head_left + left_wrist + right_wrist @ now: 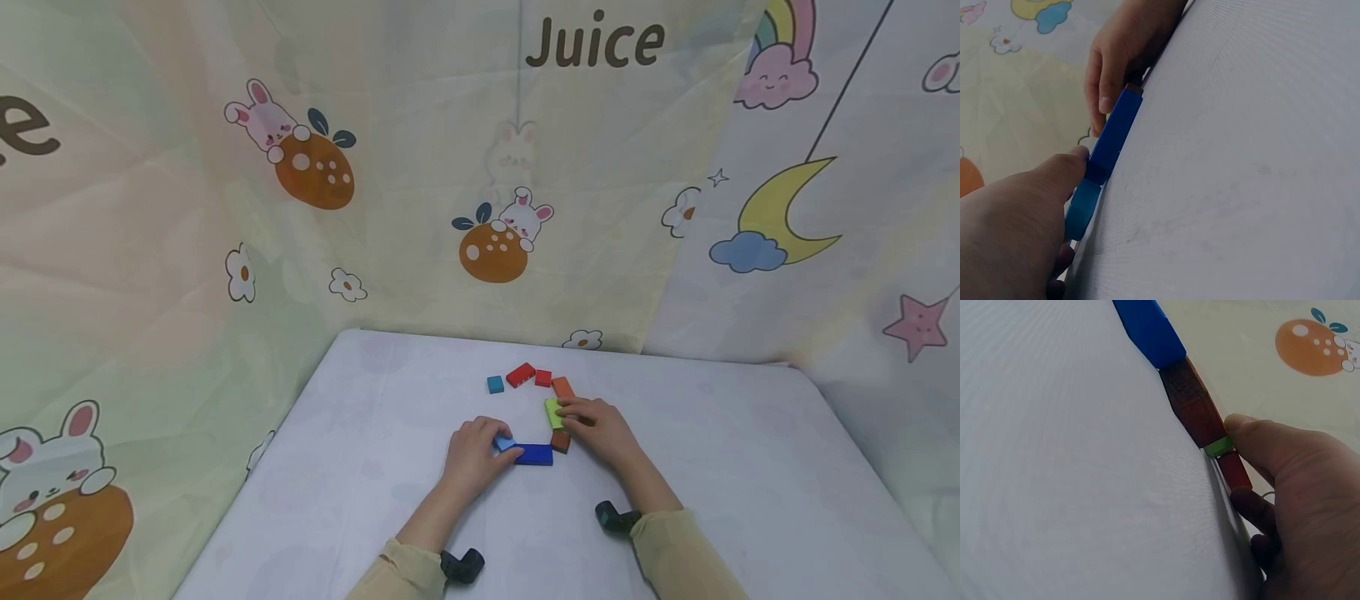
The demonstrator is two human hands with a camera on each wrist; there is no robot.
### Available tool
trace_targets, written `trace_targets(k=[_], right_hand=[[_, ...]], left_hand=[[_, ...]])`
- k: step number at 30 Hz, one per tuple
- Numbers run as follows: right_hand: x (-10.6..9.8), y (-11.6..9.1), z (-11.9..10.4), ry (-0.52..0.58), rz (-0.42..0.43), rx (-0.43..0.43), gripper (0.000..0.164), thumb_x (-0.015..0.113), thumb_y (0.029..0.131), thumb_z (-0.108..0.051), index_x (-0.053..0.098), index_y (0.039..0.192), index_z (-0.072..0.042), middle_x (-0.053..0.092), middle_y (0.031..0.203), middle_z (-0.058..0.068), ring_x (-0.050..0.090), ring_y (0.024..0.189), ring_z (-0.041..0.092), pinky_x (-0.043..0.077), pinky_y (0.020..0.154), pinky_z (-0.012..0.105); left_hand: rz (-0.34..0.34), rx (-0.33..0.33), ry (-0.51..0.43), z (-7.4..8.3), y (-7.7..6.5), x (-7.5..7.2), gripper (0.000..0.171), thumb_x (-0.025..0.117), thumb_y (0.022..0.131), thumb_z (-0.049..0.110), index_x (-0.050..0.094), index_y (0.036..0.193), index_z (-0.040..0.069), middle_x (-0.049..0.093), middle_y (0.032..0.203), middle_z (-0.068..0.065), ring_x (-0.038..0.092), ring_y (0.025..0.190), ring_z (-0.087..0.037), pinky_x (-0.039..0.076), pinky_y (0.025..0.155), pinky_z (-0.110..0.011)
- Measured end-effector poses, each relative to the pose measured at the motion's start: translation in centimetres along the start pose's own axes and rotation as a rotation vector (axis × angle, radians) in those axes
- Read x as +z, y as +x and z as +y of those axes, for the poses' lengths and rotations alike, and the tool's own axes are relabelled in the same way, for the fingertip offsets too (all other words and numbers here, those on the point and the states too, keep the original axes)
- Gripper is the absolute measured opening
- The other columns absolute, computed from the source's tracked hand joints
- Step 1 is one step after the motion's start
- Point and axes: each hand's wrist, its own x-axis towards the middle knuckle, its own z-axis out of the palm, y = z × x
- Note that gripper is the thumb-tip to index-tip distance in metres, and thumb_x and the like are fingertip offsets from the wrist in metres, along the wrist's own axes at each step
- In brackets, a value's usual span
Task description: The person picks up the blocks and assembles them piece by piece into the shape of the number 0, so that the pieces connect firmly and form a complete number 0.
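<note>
My left hand [474,454] pinches a light blue block [504,442] between thumb and fingers, the thumb tip reaching the end of a dark blue block [535,454]. My right hand [597,427] holds a lime green block [553,413] by its sides. Below the green block lies a brown block [560,441], touching the dark blue one in the right wrist view. Above it sits an orange block [562,387], followed by a small red block [543,378] and a longer red block [521,375]. Together the blocks form a curved row lying on the table.
A teal block [495,384] lies apart at the left end of the curve. The white table [360,508] meets a printed cloth backdrop [420,317] at its far edge. Dark wrist devices [463,567] sit at both sleeve cuffs.
</note>
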Motion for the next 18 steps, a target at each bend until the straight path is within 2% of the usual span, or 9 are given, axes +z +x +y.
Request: trace_targets(k=[4, 7, 13, 18], right_hand=[[-0.3, 0.0, -0.1, 0.062, 0.024, 0.067, 0.027, 0.062, 0.096, -0.043, 0.071, 0.119, -0.033, 0.06, 0.139, -0.007, 0.046, 0.139, 0.028, 0.035, 0.112, 0.059], [-0.4, 0.2, -0.1, 0.099, 0.053, 0.107, 0.03, 0.059, 0.097, -0.043, 0.068, 0.123, -0.032, 0.058, 0.142, -0.004, 0.048, 0.137, 0.028, 0.04, 0.109, 0.056], [-0.7, 0.7, 0.2, 0.056, 0.114, 0.106, 0.034, 0.061, 0.097, -0.036, 0.064, 0.129, -0.023, 0.055, 0.142, 0.005, 0.056, 0.112, 0.025, 0.05, 0.099, 0.048], [-0.7, 1.3, 0.2, 0.032, 0.103, 0.142, 0.038, 0.063, 0.096, -0.034, 0.061, 0.132, -0.02, 0.056, 0.139, 0.008, 0.055, 0.114, 0.028, 0.049, 0.1, 0.051]], left_hand=[[0.003, 0.002, -0.003, 0.0, 0.0, 0.0, 0.031, 0.073, 0.084, 0.052, 0.065, 0.104, 0.029, 0.064, 0.115, 0.005, 0.056, 0.107, -0.015, 0.047, 0.087, -0.035], [0.005, 0.001, -0.006, 0.0, 0.0, 0.1, 0.031, 0.074, 0.084, 0.052, 0.065, 0.104, 0.029, 0.064, 0.115, 0.005, 0.056, 0.107, -0.015, 0.046, 0.087, -0.035], [0.003, 0.005, -0.007, -0.1, 0.1, 0.1, 0.031, 0.073, 0.084, 0.052, 0.065, 0.103, 0.029, 0.064, 0.115, 0.005, 0.056, 0.106, -0.015, 0.046, 0.087, -0.034], [-0.005, 0.001, -0.007, -0.1, 0.0, 0.0, 0.031, 0.073, 0.084, 0.052, 0.065, 0.104, 0.029, 0.064, 0.116, 0.005, 0.056, 0.106, -0.015, 0.046, 0.087, -0.035]])
